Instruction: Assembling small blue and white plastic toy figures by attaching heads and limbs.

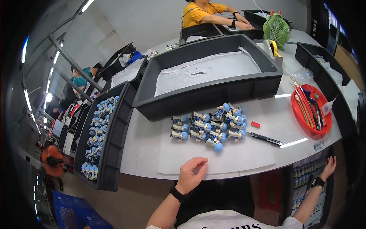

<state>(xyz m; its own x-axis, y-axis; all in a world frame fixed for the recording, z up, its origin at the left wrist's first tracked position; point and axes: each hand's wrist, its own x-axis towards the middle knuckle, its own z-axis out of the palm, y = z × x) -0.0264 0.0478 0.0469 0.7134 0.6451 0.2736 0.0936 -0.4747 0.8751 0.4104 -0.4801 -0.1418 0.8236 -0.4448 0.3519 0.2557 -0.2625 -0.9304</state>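
My left hand [190, 175] is at the table's front edge, over a white sheet [228, 162]. Its fingers curl loosely with a gap to the thumb, and nothing shows in them. Just beyond it lies a cluster of small blue-haired figurines [218, 126], mostly on their sides in rough rows; the nearest figurine [214, 145] sits slightly apart. My right hand [331, 166] is out at the lower right, fingers stretched and holding nothing visible. It is beside a dark tray below table level, where several rows of similar figurines [305, 171] stand.
A large black bin [206, 93] lined with white cloth stands behind the cluster. Left is a black crate [118, 152] of figurines. A red eraser-like block [255, 124], black pen [267, 139], red tool basket [312, 131] and green fan [276, 31] lie rightward. A co-worker in yellow [202, 15] works opposite.
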